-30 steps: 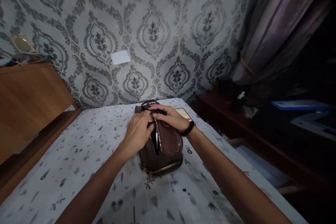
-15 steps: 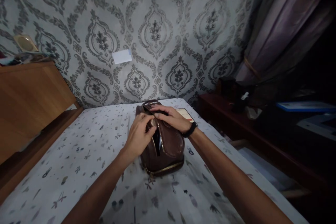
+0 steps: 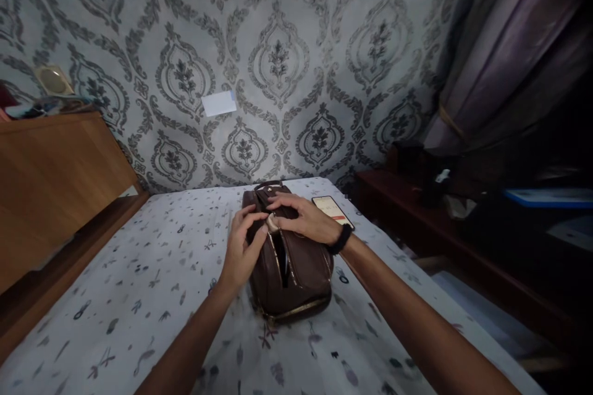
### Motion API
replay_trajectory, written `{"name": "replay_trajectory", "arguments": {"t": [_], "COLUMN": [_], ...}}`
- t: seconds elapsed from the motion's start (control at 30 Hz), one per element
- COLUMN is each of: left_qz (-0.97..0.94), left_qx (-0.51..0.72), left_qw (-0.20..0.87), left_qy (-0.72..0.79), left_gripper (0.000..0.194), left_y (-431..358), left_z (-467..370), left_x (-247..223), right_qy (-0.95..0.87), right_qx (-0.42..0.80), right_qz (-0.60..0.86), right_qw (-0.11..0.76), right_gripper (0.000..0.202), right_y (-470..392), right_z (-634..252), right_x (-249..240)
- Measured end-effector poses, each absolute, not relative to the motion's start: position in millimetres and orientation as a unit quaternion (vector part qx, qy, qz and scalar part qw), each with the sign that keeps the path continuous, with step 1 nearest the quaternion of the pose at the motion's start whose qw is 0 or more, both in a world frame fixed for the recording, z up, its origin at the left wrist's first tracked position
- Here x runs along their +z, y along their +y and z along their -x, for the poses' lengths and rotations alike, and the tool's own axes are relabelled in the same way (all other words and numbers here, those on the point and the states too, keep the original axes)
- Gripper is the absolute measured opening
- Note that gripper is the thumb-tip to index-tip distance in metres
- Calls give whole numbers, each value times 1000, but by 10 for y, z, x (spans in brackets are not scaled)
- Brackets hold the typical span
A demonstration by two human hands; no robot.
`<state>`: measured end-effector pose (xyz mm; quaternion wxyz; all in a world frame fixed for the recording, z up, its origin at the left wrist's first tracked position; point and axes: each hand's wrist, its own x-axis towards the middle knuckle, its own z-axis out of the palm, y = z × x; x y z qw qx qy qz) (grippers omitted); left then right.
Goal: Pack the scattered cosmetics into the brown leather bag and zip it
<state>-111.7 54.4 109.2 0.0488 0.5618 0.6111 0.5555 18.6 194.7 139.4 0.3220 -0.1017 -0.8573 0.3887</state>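
Note:
A brown leather bag (image 3: 303, 265) lies on the patterned bedsheet, its top zip parted over a dark slit. My left hand (image 3: 244, 244) grips the bag's left side near the opening, with thumb and fingers curved over the zip edge. Across the bag's right side lies my right hand (image 3: 308, 219), a black band on its wrist. Its thumb and fingers close around a small pale thing (image 3: 272, 222) at the slit; what kind it is I cannot make out. Beside the right wrist a phone (image 3: 334, 210) with a lit screen rests on the sheet.
The bed (image 3: 152, 321) runs up to a patterned wall (image 3: 278, 62). On the left stands a wooden cabinet (image 3: 60, 179) with items on top. A dark red ledge (image 3: 393, 216) holding dark objects and a blue-edged item (image 3: 546, 198) borders the right side, below a tied curtain (image 3: 491, 62).
My right hand has shifted back from the opening, and its fingers are now bent around the pale thing. My left thumb and fingers have spread slightly. The phone shows more fully.

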Motion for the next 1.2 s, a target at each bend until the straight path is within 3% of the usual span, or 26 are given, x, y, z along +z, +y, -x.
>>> {"name": "replay_trajectory", "arguments": {"t": [0.2,0.43,0.6,0.9,1.07,1.2], "left_qz": [-592,-662,-642,-650,-703,-726], "left_qx": [495,277,332,418,378,302], "left_qw": [32,-61,-116,-250,-316,-300], "left_qy": [635,694,681,584,513,540], "left_gripper": [24,20,12,16,26,23], "left_y": [540,580,532,370,278,257], "left_z": [1117,1072,1068,945,912,966], "left_x": [1216,1559,1490,1425,1486,1477], "right_qy": [-854,-845,-823,-801,-802,-807], "right_qx": [383,397,447,472,465,455], "right_qz": [103,90,87,108,106,110], "right_qw": [336,347,339,351,359,361], "right_gripper": [22,21,24,32,34,34], "right_y": [1927,1940,1940,1993,1959,1973], "right_z": [-205,-180,-204,-233,-231,-228], "right_x": [1381,1378,1405,1373,1383,1363]}}
